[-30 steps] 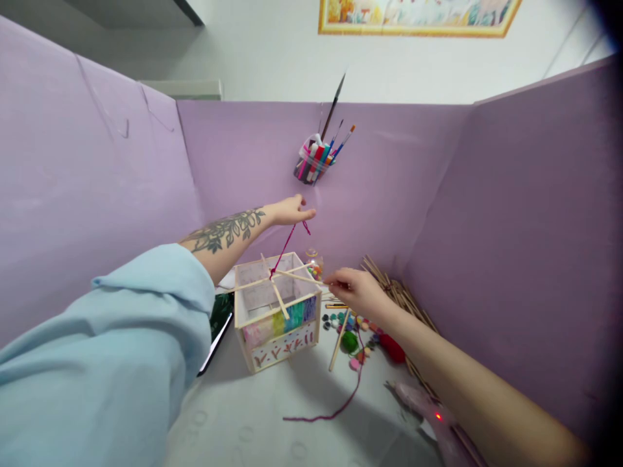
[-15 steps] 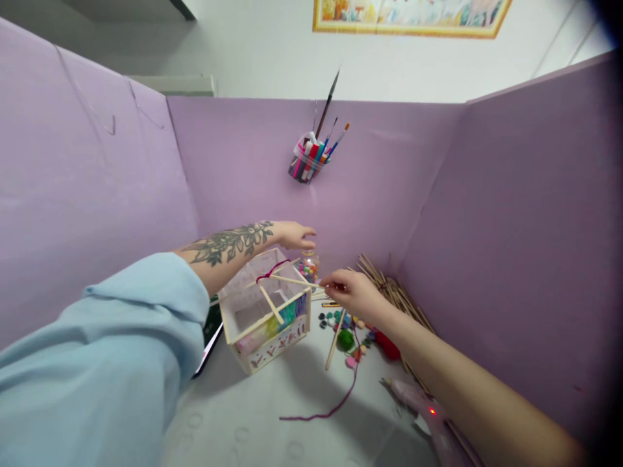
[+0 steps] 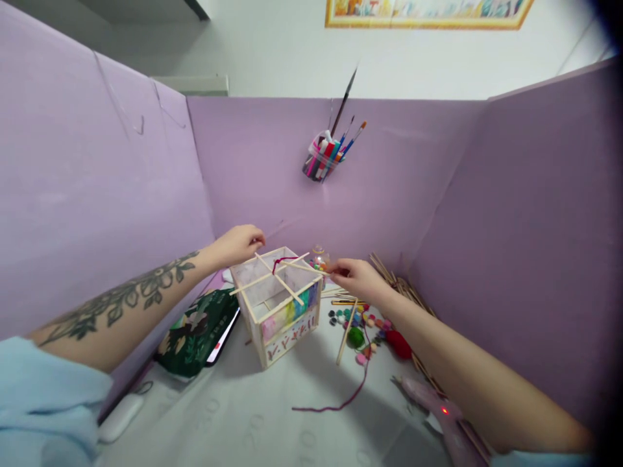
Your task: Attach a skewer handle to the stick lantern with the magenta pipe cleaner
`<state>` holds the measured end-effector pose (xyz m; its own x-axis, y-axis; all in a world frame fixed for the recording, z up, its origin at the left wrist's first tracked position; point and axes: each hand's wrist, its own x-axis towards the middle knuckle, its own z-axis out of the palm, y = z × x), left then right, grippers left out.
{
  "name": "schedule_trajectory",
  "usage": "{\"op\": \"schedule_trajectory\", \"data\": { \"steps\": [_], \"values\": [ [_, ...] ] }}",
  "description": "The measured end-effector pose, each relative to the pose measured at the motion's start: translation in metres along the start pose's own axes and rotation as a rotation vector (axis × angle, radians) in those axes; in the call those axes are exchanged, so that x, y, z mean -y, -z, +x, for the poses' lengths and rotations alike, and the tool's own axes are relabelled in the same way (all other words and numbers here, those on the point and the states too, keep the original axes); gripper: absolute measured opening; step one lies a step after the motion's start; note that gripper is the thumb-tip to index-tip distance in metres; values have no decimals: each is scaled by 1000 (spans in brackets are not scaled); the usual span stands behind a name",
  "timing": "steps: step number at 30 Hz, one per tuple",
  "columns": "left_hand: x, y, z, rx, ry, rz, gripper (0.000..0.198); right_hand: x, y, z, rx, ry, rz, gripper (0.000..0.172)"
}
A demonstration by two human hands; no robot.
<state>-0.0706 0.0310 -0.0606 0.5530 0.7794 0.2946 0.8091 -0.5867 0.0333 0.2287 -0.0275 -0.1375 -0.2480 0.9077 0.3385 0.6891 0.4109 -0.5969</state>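
Observation:
A small box (image 3: 289, 334) framed in pale wood, with painted side panels, stands in the middle of the table. Across its open top lie crossed thin wooden sticks (image 3: 287, 287), with dark red yarn (image 3: 276, 264) around where they meet. My right hand (image 3: 357, 275), fingers pinched, grips the end of a thin wooden stick (image 3: 309, 267) that reaches over the box to the yarn. Above the box's far left corner is my left hand (image 3: 242, 243), its fingers curled together; what they hold, if anything, is too small to make out. A faint thin streak shows just right of it.
Right of the box lie colourful pompoms (image 3: 356, 337), a red yarn ball (image 3: 399, 345), a loose yarn tail (image 3: 335, 407) and a bundle of sticks (image 3: 413, 305). A lit glue gun (image 3: 442, 408) is at front right. Left are a dark green pouch (image 3: 195, 334) and a phone (image 3: 222, 337). Behind stands a jar (image 3: 318, 258).
My left hand has moved left, from above the jar to the box's far left corner, uncovering the pouch. My right hand keeps its grip on the stick. The view has shifted slightly left.

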Motion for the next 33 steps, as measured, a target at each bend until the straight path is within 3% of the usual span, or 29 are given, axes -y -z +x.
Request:
{"op": "schedule_trajectory", "data": {
  "steps": [4, 7, 10, 15, 18, 22, 27, 33],
  "values": [
    [3, -15, -21, -124, 143, -59, 21, 0, -3, 12, 18, -29, 45, 20],
    [-12, -21, -34, -210, 179, -80, 21, 3, -5, 15, 25, -32, 57, 19],
    [-45, -23, -52, -222, 144, -95, 26, 7, -6, 12, 33, -30, 51, 19],
    [-111, -34, -79, -45, -18, -55, 25, 14, 0, 10, 35, -17, -20, 18],
    [-137, -46, -73, -21, 41, 22, 35, 22, 7, 14, 39, -12, -96, 16],
    [-153, -57, -48, 5, 131, 43, 51, 37, 16, 23, 97, 0, -177, 14],
    [-156, -63, -21, 65, 274, -9, 73, 56, 23, 31, 145, -17, -251, 18],
    [-154, -69, -11, 32, 397, -46, 75, 69, 26, 33, 175, -36, -289, 24]
  ]
}}
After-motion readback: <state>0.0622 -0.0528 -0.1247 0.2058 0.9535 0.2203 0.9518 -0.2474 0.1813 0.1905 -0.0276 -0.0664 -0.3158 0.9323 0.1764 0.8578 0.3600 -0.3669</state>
